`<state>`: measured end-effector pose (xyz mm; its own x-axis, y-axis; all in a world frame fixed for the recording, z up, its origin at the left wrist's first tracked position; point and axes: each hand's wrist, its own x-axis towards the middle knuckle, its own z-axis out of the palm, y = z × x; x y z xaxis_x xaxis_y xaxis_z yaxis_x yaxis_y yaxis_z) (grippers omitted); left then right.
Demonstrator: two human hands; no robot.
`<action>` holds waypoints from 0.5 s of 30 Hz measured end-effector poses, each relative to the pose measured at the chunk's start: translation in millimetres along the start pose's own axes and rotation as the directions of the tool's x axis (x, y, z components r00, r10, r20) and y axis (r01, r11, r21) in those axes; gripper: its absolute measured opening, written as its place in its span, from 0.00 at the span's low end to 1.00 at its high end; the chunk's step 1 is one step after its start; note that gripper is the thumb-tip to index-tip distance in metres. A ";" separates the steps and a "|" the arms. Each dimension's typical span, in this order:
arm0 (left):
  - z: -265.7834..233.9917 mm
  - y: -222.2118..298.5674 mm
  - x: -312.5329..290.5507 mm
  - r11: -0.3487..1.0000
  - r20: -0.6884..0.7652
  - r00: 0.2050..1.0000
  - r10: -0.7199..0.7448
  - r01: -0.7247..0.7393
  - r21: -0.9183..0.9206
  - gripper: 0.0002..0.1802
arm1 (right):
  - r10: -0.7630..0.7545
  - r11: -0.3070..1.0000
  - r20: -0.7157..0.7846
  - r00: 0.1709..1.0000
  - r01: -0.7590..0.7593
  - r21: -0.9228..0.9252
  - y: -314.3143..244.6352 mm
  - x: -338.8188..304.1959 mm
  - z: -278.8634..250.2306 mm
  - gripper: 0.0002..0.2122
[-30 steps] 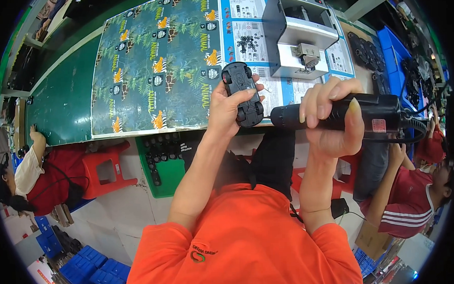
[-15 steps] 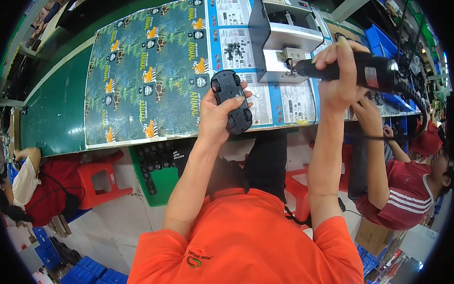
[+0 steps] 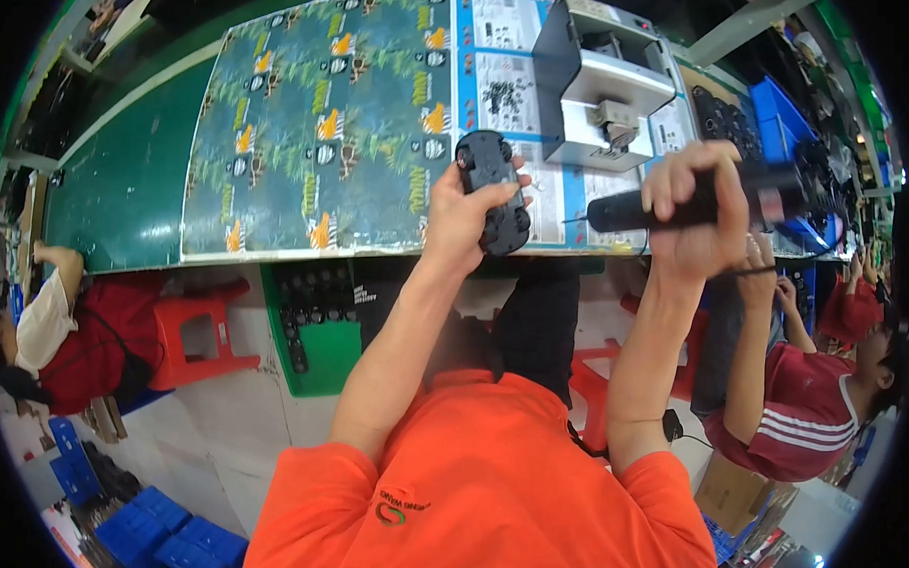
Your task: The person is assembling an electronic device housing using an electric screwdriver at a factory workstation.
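In my left hand (image 3: 460, 216) is a black toy car (image 3: 488, 168), its underside with the wheels turned up. My thumb lies across the chassis and my fingers wrap its right side, just over the table's near edge. My right hand (image 3: 700, 215) grips a black electric screwdriver (image 3: 617, 213) held level, its thin bit pointing left at the car with a gap between them. Whether a screw sits on the bit is too small to tell. Beyond the screwdriver stands a metal screw feeder (image 3: 598, 144) with an open top.
Small black parts (image 3: 506, 95) lie in a pile left of the feeder. Printed sheets (image 3: 371, 187) cover the green table (image 3: 111, 186). A blue bin (image 3: 777, 117) stands at the right. Below is a green crate (image 3: 322, 369) of black parts. Co-workers sit left and right (image 3: 789, 402).
The screwdriver has come away from the feeder, nearer to me and toward the car. My left hand still holds the car much the same way. The whole view has shifted slightly.
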<state>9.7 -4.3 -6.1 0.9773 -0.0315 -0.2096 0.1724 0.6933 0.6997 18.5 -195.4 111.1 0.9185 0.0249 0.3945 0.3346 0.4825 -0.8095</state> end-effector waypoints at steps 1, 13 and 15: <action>-0.2 0.2 2.9 1.000 0.009 1.000 0.006 -0.006 -0.012 0.25 | -0.044 0.998 0.038 0.998 0.043 0.035 0.8 -11.4 5.9 0.13; 0.0 1.9 -0.5 0.999 -0.029 1.000 0.000 -0.002 -0.045 0.22 | -0.070 0.992 0.106 0.992 0.058 0.112 35.6 -47.2 34.6 0.09; 0.0 1.7 -0.4 0.999 -0.028 1.000 0.003 -0.004 -0.036 0.22 | -0.083 0.996 0.186 0.979 0.078 0.035 39.7 -45.1 33.4 0.08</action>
<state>9.6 -3.1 -4.8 0.9738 -0.0092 -0.2271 0.1643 0.7188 0.6755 -16.6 -148.1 75.7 0.8321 0.1474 0.5346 0.3978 0.5131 -0.7606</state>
